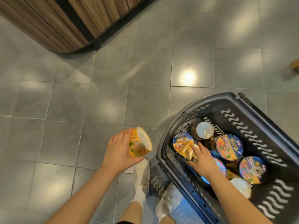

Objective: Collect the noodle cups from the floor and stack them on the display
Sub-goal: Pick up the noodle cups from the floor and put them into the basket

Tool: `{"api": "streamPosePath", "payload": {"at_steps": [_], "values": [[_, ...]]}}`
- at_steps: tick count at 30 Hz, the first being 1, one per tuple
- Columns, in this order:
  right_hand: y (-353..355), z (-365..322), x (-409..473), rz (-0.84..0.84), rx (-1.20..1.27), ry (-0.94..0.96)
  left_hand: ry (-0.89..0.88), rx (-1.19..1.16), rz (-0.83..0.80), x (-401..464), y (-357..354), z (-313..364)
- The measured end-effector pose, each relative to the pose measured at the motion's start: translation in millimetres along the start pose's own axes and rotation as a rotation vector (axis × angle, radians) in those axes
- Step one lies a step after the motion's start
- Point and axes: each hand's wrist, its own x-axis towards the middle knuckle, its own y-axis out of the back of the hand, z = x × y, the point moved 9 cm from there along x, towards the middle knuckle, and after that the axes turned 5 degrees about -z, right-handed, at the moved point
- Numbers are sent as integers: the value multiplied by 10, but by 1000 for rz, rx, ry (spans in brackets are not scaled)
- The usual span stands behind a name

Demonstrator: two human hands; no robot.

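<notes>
Noodle cups fill the near end of a dark plastic basket (252, 126) that stands on the grey tiled floor (80, 94) at the person's right. At least 6 are visible in it: some sit upright with printed lids facing up, such as the blue-rimmed lidded cup (229, 148), while another lies with its white base (206, 130) showing.

The left hand (119, 151) holds 1 yellow cup (140, 143) on its side above the floor, just left of the basket — fingers curled over the top of the cup's wall, thumb pressed under it, white base turned towards the basket.

The right hand (204, 156) reaches down into the basket, its fingers close together and laid over a tilted yellow cup (188, 150), thumb against the cup's lower edge; whether it fully grips the cup I cannot tell.

Below the hands, 2 feet in white socks (141, 178) stand on the tiles. A wooden slatted counter base (56, 25) with a black plinth curves across the upper left, well apart from the basket.
</notes>
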Motion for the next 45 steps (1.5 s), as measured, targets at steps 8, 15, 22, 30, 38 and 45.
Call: {"api": "streamPosePath", "payload": {"at_steps": [8,15,22,30,38,45], "values": [[1124,-509,-1035,228,472,184,-159,-23,48,-161,731,827],[1581,-835,-1489,119,817,340,-431,-23,-81,-221,556,1821],[1362,-436,-1475,123,726,246,-581,33,-145,-206,74,2124],[1010,162,-972,333,786,19,-255,52,-151,129,-301,950],[521,-90,311,226,534,147,-364,-42,-133,226,-916,706],[617,-38,637,341,300,70,-386,-52,-103,248,-1037,661]]}}
